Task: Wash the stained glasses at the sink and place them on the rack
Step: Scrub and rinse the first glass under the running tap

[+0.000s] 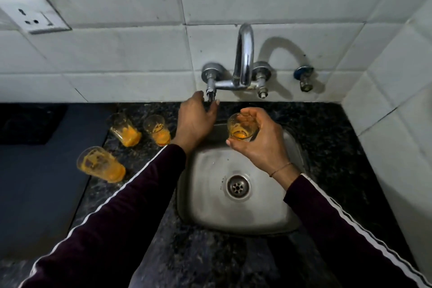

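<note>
My left hand (195, 121) reaches up to the left tap handle (211, 94) just above the middle of the frame, thumb and fingers pinched round its ribbed knob. My right hand (254, 140) holds a stained glass (240, 127) over the back of the sink (210, 208), fingers curled round its wall, the mouth tipped toward the left of the frame; orange residue sits in its bottom. The glass hangs below and a little right of the chrome spout (244, 54), and I see no water running.

Three more stained glasses stand on the dark speckled table (339, 152) at left of the sink: one (125, 129) at centre left, a second (157, 129) just beside it and near my left wrist, and a third (101, 163) lower left, near the table's edge. All three are smeared orange inside. The sink's drain (238, 187) lies at the middle of the basin. A wall socket (35, 15) sits on the white tiles at the upper left.
</note>
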